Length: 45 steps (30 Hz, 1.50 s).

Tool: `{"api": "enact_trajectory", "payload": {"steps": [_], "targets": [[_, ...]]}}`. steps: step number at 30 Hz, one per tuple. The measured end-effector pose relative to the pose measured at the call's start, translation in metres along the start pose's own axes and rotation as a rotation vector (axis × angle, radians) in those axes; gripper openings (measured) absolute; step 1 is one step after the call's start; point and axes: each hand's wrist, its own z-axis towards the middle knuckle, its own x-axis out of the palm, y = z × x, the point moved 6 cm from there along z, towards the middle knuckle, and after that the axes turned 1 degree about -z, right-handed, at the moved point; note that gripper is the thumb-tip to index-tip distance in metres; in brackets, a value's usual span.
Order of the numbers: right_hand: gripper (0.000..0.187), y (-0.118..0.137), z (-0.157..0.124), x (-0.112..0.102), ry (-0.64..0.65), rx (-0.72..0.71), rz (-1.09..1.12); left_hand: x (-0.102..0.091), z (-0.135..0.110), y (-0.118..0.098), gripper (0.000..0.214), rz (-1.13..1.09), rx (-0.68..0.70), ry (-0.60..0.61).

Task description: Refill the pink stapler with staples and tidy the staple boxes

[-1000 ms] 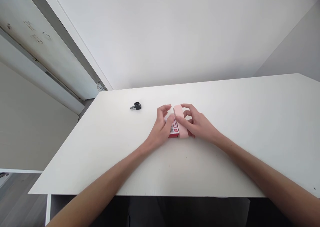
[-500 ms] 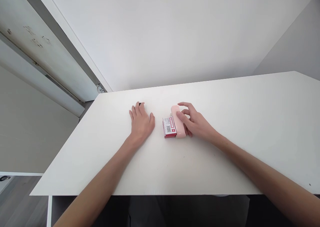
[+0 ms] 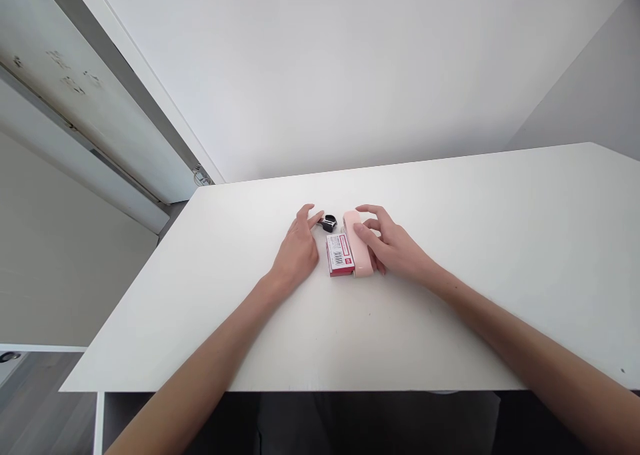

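Observation:
My right hand (image 3: 393,241) holds a pink stapler (image 3: 359,251) down on the white table, with the thumb on top and the fingers around its right side. Against the stapler's left side lies a small red and white box (image 3: 341,253) with a barcode label. Just above the box is a small black and silver staple remover (image 3: 328,223). My left hand (image 3: 299,245) is at its left end, fingers bent and closed on it; the exact grip is partly hidden.
The white table (image 3: 425,335) has its front edge close to me and an angled left edge. Behind it rises a white wall (image 3: 350,75). At the left stand a pale panel (image 3: 65,255) and a door frame (image 3: 145,75).
My left hand has moved right, bringing the staple remover from under its fingertips to just beside the stapler and box. My right hand stays on the stapler.

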Motion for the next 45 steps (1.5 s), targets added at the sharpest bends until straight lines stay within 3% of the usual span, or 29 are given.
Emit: {"api": "enact_trajectory", "payload": {"steps": [6, 14, 21, 28, 41, 45], "targets": [[0.063, 0.0, 0.001, 0.0, 0.0, -0.006, -0.006, 0.001, 0.001, -0.009, 0.054, 0.005, 0.051, 0.033], [0.063, 0.001, 0.001, 0.0, 0.0, -0.006, -0.006, 0.003, 0.002, -0.007, 0.045, 0.069, 0.075, 0.054], [0.062, 0.0, 0.001, 0.0, -0.004, -0.005, -0.009, 0.005, 0.002, -0.008, 0.05, 0.068, 0.097, 0.06], [0.062, 0.0, 0.001, -0.001, -0.006, -0.005, -0.013, -0.003, 0.0, -0.019, 0.048, 0.175, 0.182, -0.072], [0.06, 0.0, 0.0, -0.001, 0.003, 0.005, -0.013, -0.001, 0.002, -0.018, 0.048, 0.096, 0.11, -0.013], [0.059, 0.001, 0.0, -0.001, 0.002, 0.005, -0.016, -0.002, 0.002, -0.023, 0.043, 0.072, 0.149, -0.006]]}}
